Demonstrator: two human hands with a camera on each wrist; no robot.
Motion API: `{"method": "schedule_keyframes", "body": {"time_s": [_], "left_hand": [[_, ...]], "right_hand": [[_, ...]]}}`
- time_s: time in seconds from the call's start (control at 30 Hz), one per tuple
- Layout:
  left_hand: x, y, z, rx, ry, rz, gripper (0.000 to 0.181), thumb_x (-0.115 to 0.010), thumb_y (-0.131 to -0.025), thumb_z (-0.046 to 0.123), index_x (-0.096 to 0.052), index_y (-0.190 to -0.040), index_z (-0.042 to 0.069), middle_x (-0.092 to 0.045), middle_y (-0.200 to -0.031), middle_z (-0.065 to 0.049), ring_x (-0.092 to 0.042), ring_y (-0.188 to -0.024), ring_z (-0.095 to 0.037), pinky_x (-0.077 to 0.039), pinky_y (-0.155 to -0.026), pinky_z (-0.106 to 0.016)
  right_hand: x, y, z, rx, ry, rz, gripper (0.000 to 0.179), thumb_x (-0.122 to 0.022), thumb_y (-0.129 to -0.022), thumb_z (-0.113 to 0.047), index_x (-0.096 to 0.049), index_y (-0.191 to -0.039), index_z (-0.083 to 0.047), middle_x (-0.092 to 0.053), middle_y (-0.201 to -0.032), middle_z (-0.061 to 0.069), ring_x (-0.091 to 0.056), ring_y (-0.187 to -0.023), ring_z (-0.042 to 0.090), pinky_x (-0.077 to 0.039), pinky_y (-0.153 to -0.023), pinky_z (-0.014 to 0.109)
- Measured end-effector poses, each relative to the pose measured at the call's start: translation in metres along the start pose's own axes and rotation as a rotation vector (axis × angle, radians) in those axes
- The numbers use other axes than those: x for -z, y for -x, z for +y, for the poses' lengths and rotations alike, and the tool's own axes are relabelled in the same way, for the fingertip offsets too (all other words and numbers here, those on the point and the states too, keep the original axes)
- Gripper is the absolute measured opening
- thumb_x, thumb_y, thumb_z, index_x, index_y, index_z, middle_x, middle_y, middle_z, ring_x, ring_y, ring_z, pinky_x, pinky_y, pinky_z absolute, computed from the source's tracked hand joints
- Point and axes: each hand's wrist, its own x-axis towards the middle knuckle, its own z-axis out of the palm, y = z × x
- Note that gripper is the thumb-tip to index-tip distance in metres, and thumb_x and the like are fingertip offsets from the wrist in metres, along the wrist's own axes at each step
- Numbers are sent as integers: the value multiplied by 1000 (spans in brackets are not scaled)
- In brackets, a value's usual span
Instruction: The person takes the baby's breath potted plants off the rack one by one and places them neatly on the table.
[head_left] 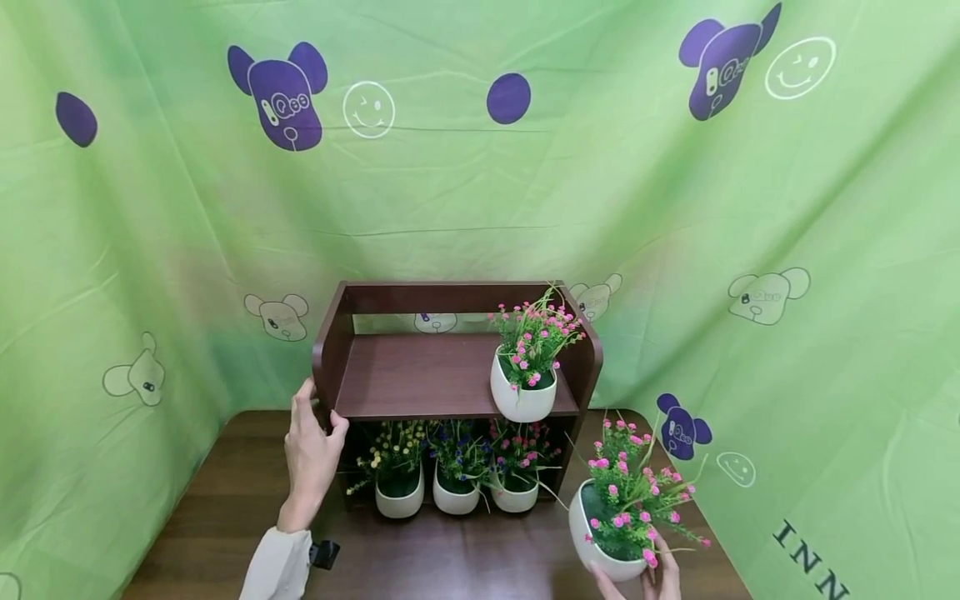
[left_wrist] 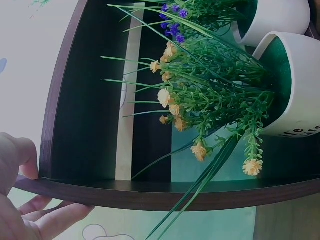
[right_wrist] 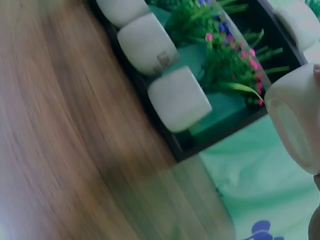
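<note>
My left hand [head_left: 309,454] grips the left side panel of a dark brown two-tier shelf [head_left: 420,379]. In the left wrist view its thumb is on one side of the panel [left_wrist: 135,199], the fingers on the other. To the right of the shelf, my right hand [head_left: 664,575] holds a white pot of pink flowers [head_left: 592,533] low down, tilted; the right wrist view shows its base [right_wrist: 292,130]. A similar pink-flowered pot [head_left: 522,400] stands at the right end of the top tier. Below are pots with yellow [head_left: 400,503], blue [head_left: 456,502] and pink flowers [head_left: 515,501].
The shelf stands on a brown wooden table [head_left: 420,558]. Green cloth [head_left: 435,192] printed with bear heads and smiley faces hangs behind and at both sides. Long thin leaves stick out past the shelf's sides.
</note>
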Motion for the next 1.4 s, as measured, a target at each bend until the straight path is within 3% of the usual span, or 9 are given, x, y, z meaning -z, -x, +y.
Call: {"method": "schedule_keyframes", "body": {"time_s": [0.23, 0.5, 0.7, 0.97, 1.23, 1.4], "left_hand": [[1, 1, 0, -1, 0, -3, 63, -60, -79, -4, -41, -138, 7, -54, -118, -23, -42, -50, -27, -35, -48, -39], [0, -1, 3, -7, 5, -2, 63, -60, -79, -4, -41, -138, 8, -54, -120, -22, -47, -51, -32, -37, -47, -41], [0, -1, 2, 4, 6, -4, 64, -61, -79, -4, -41, -138, 9, -54, -121, -21, -49, -52, -33, -38, -48, -43], [1, 1, -3, -4, -1, 0, 65, -60, -79, -5, -40, -139, 9, -55, -119, -22, -44, -48, -26, -37, -47, -41], [1, 1, -3, 8, -4, -9, 64, -60, -80, -2, -40, -139, 11, -54, -121, -20, -48, -51, -30, -39, -49, -44], [0, 1, -2, 5, -3, -11, 65, -61, -79, -3, -40, -139, 10, -54, -120, -21, -47, -50, -31, -38, -49, -44]], "right_hand": [[7, -8, 18, 17, -165, -11, 105, -68, -36, 39, -38, -135, 18, -54, -128, 3, -52, -116, 11, -37, -97, 17], [17, -5, 47, -124, -199, 26, 103, -66, -47, 37, -35, -140, 6, -48, -123, 2, -49, -113, 6, -35, -95, 12], [28, -9, 64, -110, -88, 2, 102, -68, -48, 34, -31, -140, 10, -48, -123, -3, -48, -111, 5, -36, -92, 10], [39, -13, 76, -231, 48, -15, 96, -72, -55, 27, -36, -139, -4, -42, -120, -16, -42, -118, 1, -30, -98, 10], [51, -21, 96, -362, 19, -28, 93, -74, -61, 22, -34, -133, -21, -38, -120, -16, -39, -124, 2, -27, -97, 7], [63, -27, 116, -407, 25, -29, 93, -76, -61, 20, -35, -135, -19, -42, -118, -15, -44, -115, -2, -31, -90, 6]]}}
